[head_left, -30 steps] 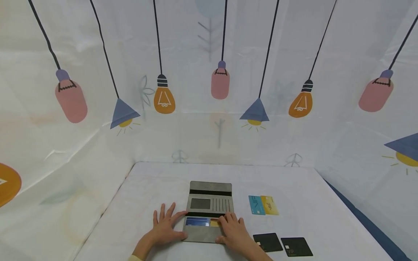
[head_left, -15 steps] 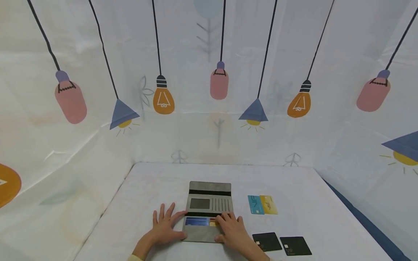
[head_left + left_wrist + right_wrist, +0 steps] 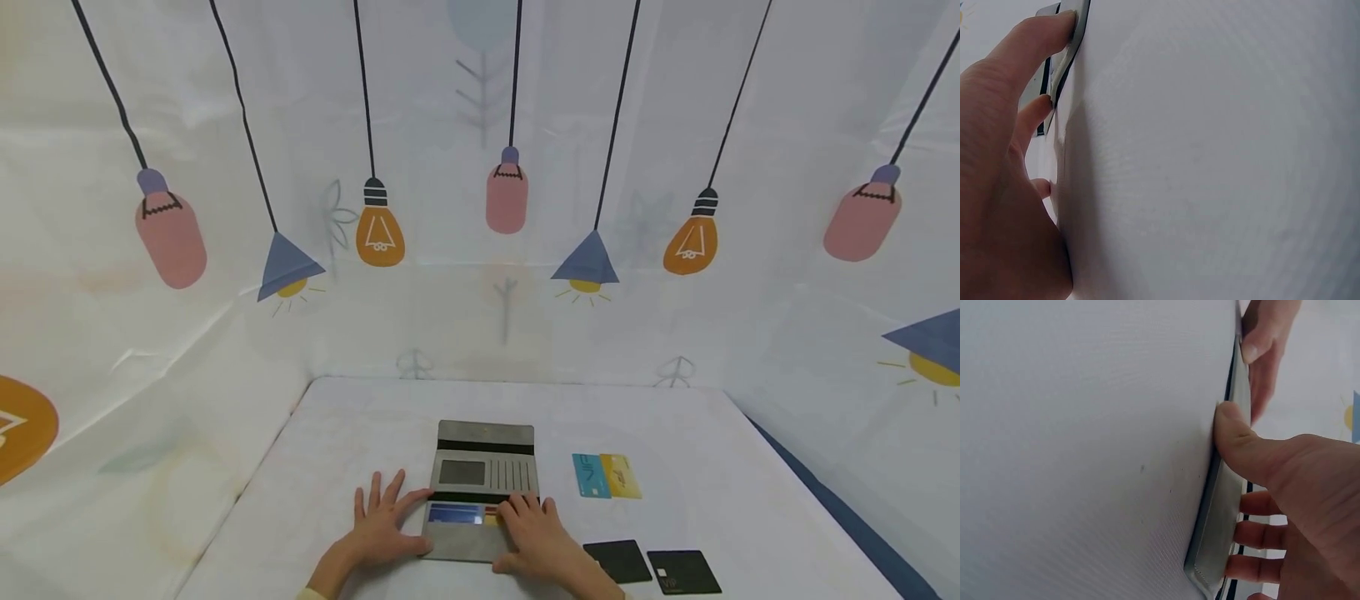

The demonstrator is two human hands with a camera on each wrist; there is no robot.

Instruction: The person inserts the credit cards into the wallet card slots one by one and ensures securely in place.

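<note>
A grey wallet (image 3: 465, 547) lies unfolded on the white table, with a blue card (image 3: 455, 513) and a yellow card (image 3: 492, 517) showing above its near pocket. My left hand (image 3: 382, 529) is spread, its thumb and index fingertip pressing the wallet's left edge. My right hand (image 3: 542, 543) lies over the near right part, fingers extended onto the yellow card's area and hiding some of it. In the right wrist view, the right thumb (image 3: 1235, 428) rests at the wallet's near edge while the other fingers (image 3: 1257, 534) touch its upper face.
Right of the wallet, a teal card (image 3: 591, 477) lies beside another yellow card (image 3: 622, 477). Two black cards, a left one (image 3: 619, 562) and a right one (image 3: 684, 572), lie nearer, by the right forearm. White sheeting (image 3: 450, 325) printed with lamps surrounds the table.
My right thumb has shifted slightly towards me at the wallet's near edge. The left hand keeps its place, and the wallet and loose cards stay put; the head view tilts slightly.
</note>
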